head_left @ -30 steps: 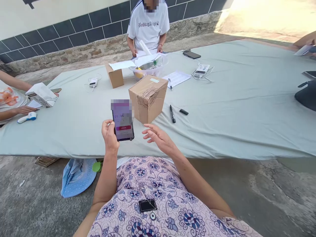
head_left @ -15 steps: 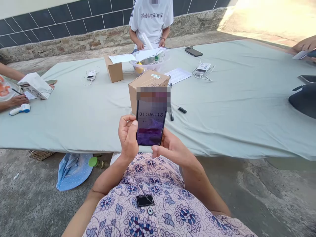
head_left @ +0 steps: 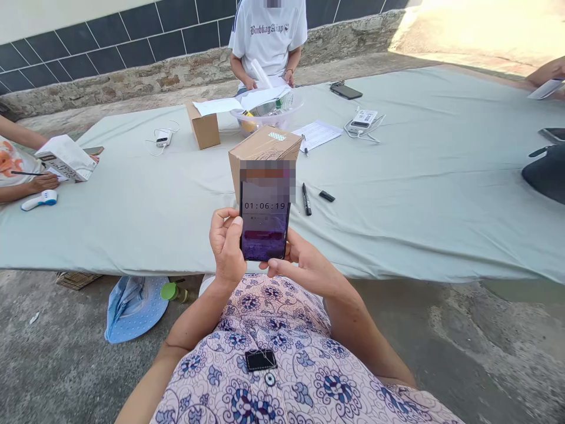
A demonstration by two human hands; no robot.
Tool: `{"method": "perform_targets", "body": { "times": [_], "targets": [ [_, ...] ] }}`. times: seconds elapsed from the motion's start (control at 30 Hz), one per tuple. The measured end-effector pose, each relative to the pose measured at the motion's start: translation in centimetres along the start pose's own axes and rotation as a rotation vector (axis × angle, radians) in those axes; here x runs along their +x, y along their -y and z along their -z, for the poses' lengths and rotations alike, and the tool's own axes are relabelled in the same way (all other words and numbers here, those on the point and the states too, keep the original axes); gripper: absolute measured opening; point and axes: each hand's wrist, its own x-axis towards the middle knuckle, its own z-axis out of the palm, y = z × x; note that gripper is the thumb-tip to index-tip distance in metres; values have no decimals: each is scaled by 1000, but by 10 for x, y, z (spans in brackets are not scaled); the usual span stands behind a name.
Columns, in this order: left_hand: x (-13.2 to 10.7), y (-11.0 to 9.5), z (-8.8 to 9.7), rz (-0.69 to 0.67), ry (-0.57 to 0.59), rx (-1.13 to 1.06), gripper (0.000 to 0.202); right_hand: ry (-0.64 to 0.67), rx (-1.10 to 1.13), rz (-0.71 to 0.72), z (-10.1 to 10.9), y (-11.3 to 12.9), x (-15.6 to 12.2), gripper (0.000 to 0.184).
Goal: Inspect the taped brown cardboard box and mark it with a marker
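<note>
A smartphone (head_left: 263,227) stands nearly upright between my hands, its screen facing me and reading 01:06:19. My left hand (head_left: 227,244) grips its left edge, with the thumb along the side. My right hand (head_left: 304,262) holds the lower right corner, fingers behind and thumb at the bottom edge. Just behind the phone sits a closed cardboard box (head_left: 262,144), partly hidden by it. To the right lie a black marker (head_left: 306,199) and its loose black cap (head_left: 326,196) on the cloth.
A cloth-covered table (head_left: 397,235) spans the view. Farther back are a small carton (head_left: 205,131), a clear plastic basin (head_left: 289,109), a printed sheet (head_left: 318,135) and a power bank (head_left: 363,119). A person sits opposite; others work at both sides. A blue hat (head_left: 136,309) lies below.
The phone has shifted slightly left with both hands, and its display went from 01:06:18 to 01:06:19. The marker now shows fully. At the left, the co-worker's pen hand has moved.
</note>
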Motion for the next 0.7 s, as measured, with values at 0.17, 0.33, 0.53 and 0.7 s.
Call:
{"method": "perform_targets", "body": {
  "times": [0.17,0.33,0.53,0.7],
  "targets": [
    [0,2,3,3,-20,4,30,30,57,28,-2,4,4,50],
    [0,2,4,11,-26,-3,31,29,36,12,-1,2,5,51],
    [0,2,5,14,-27,6,31,51,33,9,-1,2,3,58],
    [6,0,12,18,-92,-20,34,32,-82,6,25,-14,16,67]
  ]
}}
